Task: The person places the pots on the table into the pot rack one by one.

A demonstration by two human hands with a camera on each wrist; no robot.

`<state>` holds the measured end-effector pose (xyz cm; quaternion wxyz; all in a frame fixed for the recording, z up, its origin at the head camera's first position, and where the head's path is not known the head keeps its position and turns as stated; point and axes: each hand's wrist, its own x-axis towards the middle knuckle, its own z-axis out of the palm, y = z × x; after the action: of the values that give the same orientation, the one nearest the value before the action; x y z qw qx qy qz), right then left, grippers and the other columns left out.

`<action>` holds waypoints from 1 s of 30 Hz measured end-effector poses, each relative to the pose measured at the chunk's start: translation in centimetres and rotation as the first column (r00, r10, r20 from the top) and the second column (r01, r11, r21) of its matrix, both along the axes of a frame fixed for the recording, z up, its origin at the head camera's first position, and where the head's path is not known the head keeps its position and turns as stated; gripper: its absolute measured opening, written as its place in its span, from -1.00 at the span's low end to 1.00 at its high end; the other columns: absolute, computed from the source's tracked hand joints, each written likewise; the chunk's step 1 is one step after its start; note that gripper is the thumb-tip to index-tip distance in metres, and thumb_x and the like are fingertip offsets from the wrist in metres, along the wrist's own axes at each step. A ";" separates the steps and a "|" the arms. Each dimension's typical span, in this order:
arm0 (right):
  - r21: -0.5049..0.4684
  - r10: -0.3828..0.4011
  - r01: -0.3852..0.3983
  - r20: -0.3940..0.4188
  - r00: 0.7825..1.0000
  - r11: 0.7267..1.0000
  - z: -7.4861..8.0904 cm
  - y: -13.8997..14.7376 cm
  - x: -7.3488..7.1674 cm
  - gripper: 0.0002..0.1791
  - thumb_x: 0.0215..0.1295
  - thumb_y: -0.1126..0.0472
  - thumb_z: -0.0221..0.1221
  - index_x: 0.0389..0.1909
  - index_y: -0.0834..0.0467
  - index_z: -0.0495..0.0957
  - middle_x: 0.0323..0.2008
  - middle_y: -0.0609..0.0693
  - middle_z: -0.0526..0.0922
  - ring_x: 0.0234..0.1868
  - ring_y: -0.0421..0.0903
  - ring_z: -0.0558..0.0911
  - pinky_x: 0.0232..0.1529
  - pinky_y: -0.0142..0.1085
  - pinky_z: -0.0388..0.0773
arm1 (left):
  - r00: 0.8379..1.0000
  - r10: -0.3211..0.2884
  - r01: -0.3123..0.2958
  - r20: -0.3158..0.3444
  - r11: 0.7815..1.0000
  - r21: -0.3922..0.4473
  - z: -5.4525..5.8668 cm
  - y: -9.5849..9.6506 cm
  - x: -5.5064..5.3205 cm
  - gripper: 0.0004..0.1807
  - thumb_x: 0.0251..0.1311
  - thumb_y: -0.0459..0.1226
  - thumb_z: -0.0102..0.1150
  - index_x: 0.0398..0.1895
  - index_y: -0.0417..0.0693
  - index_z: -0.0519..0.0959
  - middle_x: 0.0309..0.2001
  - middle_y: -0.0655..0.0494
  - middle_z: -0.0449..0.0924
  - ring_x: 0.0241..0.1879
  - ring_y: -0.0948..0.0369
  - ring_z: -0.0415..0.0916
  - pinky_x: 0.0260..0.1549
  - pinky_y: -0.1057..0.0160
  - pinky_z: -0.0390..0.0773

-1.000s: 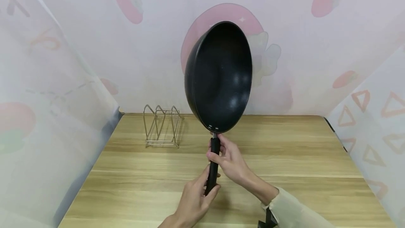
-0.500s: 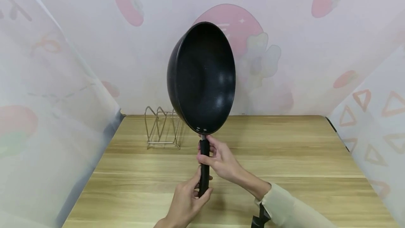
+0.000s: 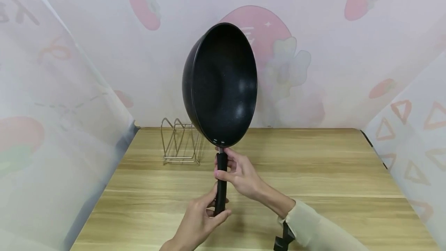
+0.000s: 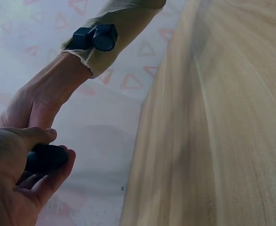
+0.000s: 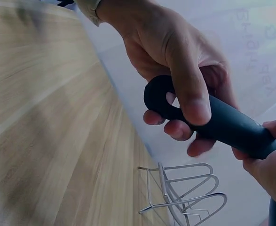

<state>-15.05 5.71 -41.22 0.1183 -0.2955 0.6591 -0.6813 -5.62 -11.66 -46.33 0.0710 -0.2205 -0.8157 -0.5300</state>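
Up above the table (image 3: 313,165), the black wok (image 3: 223,84) is held upright, its handle (image 3: 222,184) gripped by the left hand (image 3: 198,218) below, the right hand (image 3: 244,177) above; near the far-left corner, a wire rack (image 3: 179,157) is partly hidden.

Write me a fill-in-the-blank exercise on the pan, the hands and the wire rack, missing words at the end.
1. The pan is coloured ____.
2. The person's left hand grips the handle farther from the pan's bowl than the ____ hand does.
3. In the head view, the wire rack appears to the ____ of the handle.
4. The number of hands gripping the handle is ____.

Missing words: black; right; left; two.
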 end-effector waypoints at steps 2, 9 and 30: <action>-0.002 0.002 -0.002 0.000 1.000 1.000 0.1 -0.1 -0.1 -0.35 0.41 0.43 0.30 0.47 0.31 0.34 0.00 0.17 0.58 -0.08 -0.07 0.68 0.02 -0.30 0.71 | 0.998 -0.020 0.019 0.058 1.000 0.012 0.4 -0.4 0.0 -0.18 0.26 -0.28 0.52 0.58 0.07 0.38 -0.18 0.10 0.76 -0.20 0.27 0.75 -0.31 0.35 0.78; -0.016 0.023 -0.023 -0.018 1.000 1.000 0.2 -0.9 -0.2 -0.36 0.39 0.47 0.30 0.45 0.32 0.35 -0.01 0.17 0.57 -0.07 -0.05 0.67 0.00 -0.29 0.72 | 0.964 -0.142 0.120 0.226 0.987 0.109 1.6 -2.1 0.1 -0.13 0.31 -0.28 0.46 0.64 -0.04 0.27 -0.06 -0.08 0.71 -0.07 0.09 0.77 -0.09 0.27 0.77; -0.032 0.091 -0.091 -0.018 0.996 0.995 -0.5 -3.4 -0.5 -0.41 0.39 0.46 0.30 0.39 0.36 0.37 -0.04 0.17 0.60 -0.09 -0.14 0.68 -0.02 -0.35 0.69 | 0.936 -0.215 0.185 0.278 0.974 0.128 1.6 -4.8 0.7 -0.18 0.44 -0.29 0.32 0.65 -0.26 0.15 0.05 -0.22 0.65 0.06 0.21 0.70 -0.08 0.25 0.78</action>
<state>-15.60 2.32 -41.72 0.1391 -0.3327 0.6348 -0.6834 -4.87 -16.49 -44.74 -0.0929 -0.2184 -0.7631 -0.6011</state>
